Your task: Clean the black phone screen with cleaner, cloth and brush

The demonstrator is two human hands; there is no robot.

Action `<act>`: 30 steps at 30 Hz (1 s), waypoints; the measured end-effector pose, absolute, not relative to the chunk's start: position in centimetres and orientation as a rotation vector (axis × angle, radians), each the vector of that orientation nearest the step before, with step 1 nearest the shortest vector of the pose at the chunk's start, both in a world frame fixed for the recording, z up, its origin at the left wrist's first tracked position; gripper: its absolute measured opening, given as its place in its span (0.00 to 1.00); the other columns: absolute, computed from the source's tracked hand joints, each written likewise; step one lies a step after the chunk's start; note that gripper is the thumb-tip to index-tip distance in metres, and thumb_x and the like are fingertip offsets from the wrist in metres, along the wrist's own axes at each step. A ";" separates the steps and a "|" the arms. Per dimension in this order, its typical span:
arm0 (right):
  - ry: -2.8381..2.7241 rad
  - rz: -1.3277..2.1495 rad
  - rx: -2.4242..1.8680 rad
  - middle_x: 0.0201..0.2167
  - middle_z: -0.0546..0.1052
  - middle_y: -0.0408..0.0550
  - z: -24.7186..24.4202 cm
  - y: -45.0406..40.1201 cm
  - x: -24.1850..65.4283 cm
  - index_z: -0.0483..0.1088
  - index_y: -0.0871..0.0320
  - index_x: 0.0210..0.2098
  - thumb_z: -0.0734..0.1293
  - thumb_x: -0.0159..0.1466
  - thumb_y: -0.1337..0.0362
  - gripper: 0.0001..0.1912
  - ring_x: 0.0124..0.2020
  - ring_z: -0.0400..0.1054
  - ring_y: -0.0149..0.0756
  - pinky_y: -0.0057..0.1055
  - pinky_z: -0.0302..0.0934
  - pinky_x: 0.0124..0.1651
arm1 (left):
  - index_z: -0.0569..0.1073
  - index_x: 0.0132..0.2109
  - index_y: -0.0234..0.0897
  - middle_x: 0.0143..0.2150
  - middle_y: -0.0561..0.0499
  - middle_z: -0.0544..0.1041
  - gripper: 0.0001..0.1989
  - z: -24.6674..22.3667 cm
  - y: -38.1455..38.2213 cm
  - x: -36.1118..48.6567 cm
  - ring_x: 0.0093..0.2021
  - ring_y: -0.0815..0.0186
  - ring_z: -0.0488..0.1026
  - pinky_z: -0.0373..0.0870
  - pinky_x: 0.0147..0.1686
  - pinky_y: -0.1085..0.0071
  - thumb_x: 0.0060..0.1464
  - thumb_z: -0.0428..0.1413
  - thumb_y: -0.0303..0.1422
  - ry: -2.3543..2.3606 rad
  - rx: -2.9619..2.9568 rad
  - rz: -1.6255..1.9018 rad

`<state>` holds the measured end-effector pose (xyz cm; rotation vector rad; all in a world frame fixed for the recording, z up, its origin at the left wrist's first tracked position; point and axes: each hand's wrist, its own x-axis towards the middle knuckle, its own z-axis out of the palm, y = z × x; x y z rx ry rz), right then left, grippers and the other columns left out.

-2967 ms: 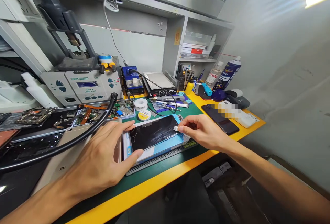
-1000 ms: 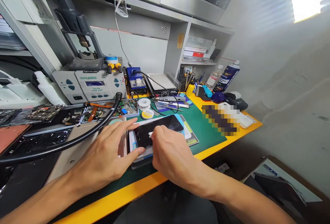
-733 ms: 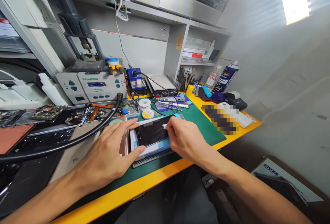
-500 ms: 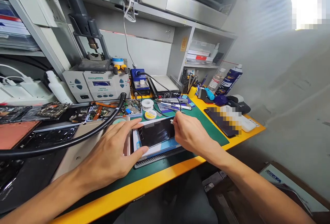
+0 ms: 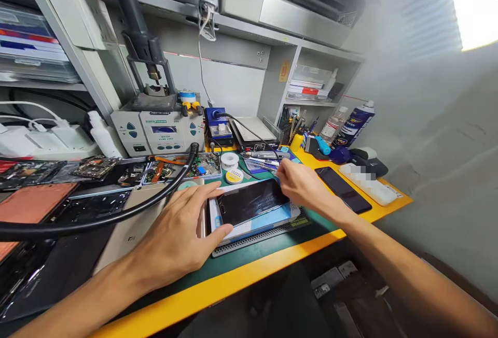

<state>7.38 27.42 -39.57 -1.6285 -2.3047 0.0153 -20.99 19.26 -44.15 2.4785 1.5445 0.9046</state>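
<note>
Well, the left hand (image 5: 175, 229) spreads its fingers and thumb wide around the left end of a glossy black smartphone (image 5: 252, 202), which lies flat on a blue-edged holder (image 5: 268, 229) atop a green rubber mat (image 5: 321, 226). The right hand (image 5: 299, 185) bunches its fingers together at the phone's far right corner; whether they pinch anything, I cannot tell.

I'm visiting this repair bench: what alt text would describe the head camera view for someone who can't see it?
Two bare hands frame a black glass-fronted smartphone lying on a blue holder on a green work mat: the left hand spans its left end, and the right hand curls at its far right corner. Around them, a yellow-edged bench carries circuit boards, a white solder spool and a blue soldering station.
</note>
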 end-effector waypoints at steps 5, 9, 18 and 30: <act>-2.162 0.208 -1.660 0.32 0.77 0.49 -37.9 27.6 9.7 0.67 0.59 0.36 0.58 0.71 0.60 0.12 0.30 0.68 0.34 0.28 0.57 0.31 | 0.67 0.63 0.39 0.61 0.42 0.74 0.31 -44.1 19.3 -21.0 0.63 0.48 0.69 0.66 0.62 0.49 0.58 0.59 0.48 1.515 2.498 0.926; -2.261 0.346 -1.558 0.27 0.76 0.44 -37.9 26.2 7.7 0.72 0.58 0.35 0.60 0.71 0.55 0.16 0.27 0.68 0.32 0.26 0.57 0.28 | 0.66 0.63 0.38 0.60 0.42 0.74 0.30 -44.3 19.1 -20.8 0.62 0.49 0.69 0.66 0.61 0.51 0.58 0.59 0.47 1.522 2.504 0.973; -2.363 -0.003 -1.487 0.28 0.74 0.49 -39.9 25.7 6.0 0.67 0.58 0.31 0.63 0.69 0.70 0.09 0.29 0.64 0.37 0.32 0.50 0.33 | 0.64 0.63 0.36 0.56 0.41 0.75 0.33 -44.2 18.8 -20.6 0.60 0.49 0.70 0.68 0.60 0.52 0.56 0.62 0.45 1.542 2.462 1.058; -2.648 0.050 -1.087 0.33 0.75 0.50 -40.2 25.2 -0.4 0.71 0.61 0.38 0.62 0.70 0.73 0.07 0.32 0.67 0.37 0.31 0.53 0.35 | 0.64 0.63 0.34 0.56 0.40 0.75 0.33 -43.7 18.6 -20.5 0.60 0.49 0.69 0.67 0.60 0.52 0.54 0.62 0.41 1.517 2.416 1.047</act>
